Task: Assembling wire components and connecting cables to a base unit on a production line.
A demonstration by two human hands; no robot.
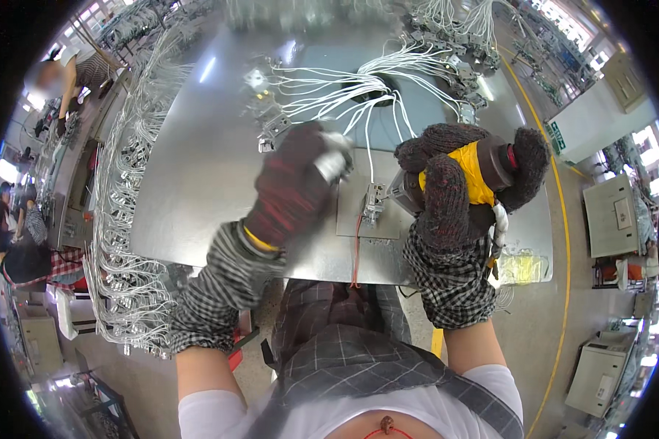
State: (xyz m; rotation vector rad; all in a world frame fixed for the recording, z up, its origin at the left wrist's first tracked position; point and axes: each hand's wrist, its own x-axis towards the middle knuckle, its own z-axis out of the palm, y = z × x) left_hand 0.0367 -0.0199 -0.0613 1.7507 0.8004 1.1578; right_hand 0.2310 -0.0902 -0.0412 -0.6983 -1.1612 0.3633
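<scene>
Tool [477, 173] (yellow-banded) in right hand [449, 192].

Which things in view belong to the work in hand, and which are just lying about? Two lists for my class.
Apparently in the work:
yellow-taped tool, in the right hand
small metal block on the grey plate, near the blurred left hand
table

Apparently just around:
white cables at far left
grey cabinets at right
</scene>
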